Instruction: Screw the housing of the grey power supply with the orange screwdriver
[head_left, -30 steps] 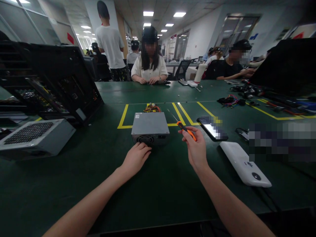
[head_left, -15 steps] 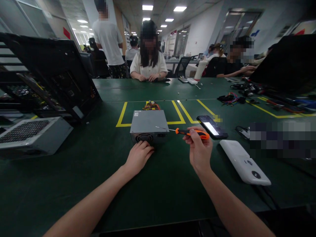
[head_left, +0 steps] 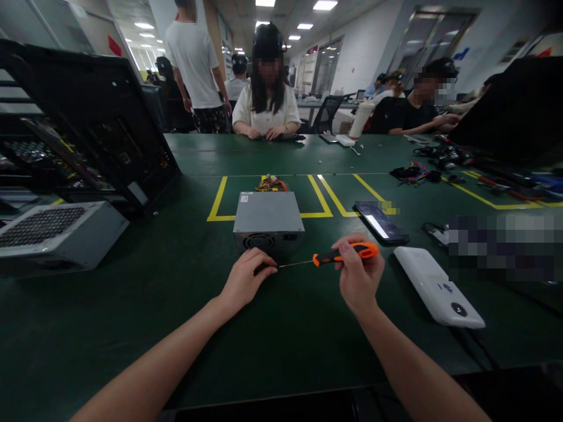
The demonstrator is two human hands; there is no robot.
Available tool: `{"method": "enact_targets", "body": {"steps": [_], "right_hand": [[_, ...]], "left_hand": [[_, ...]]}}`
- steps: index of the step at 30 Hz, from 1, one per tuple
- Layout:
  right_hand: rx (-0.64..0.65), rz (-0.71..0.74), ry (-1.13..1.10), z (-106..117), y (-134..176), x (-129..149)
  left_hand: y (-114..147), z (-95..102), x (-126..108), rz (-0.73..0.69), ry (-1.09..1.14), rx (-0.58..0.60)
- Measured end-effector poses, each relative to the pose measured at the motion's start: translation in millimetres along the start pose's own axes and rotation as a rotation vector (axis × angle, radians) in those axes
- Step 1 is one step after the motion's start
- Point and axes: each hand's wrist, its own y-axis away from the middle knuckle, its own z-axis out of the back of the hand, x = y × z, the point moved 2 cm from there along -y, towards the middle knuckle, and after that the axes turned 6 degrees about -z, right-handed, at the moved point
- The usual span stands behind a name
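Observation:
A grey computer power supply (head_left: 269,211) sits on the green table with its fan grille and socket facing me. My right hand (head_left: 358,269) grips an orange and black screwdriver (head_left: 338,255), whose thin shaft points left. The screwdriver's tip meets the fingertips of my left hand (head_left: 246,278), just in front of the power supply's lower edge. Thumb and fingers of that left hand are bent together in a pinch; anything small between them is too tiny to make out. Multicoloured cables (head_left: 271,184) lie behind the power supply.
Another power supply (head_left: 65,237) and a black computer case (head_left: 101,129) stand on the left. To the right lie a phone (head_left: 380,223), a white device (head_left: 440,287) and bundled cables (head_left: 416,174). A person (head_left: 268,105) sits across the table (head_left: 211,369).
The screwdriver's tip has come down from over the power supply's top to my left fingertips. My left thumb and fingers have shifted slightly toward the tip.

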Motion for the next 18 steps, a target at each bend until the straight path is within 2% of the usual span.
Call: {"method": "enact_targets", "body": {"steps": [4, 11, 18], "right_hand": [[0.033, 0.078, 0.072, -2.1, 7.6, 3.7], [0.047, 0.123, 0.130, -2.9, 10.5, 3.3], [0.094, 0.186, 0.109, -5.0, 11.4, 5.5]], "left_hand": [[3.6, 3.0, -3.2, -0.014, 0.047, -0.059], [4.5, 2.2, -5.0, -0.119, 0.038, -0.135], [5.8, 5.0, -7.8, -0.163, 0.013, -0.125]]}}
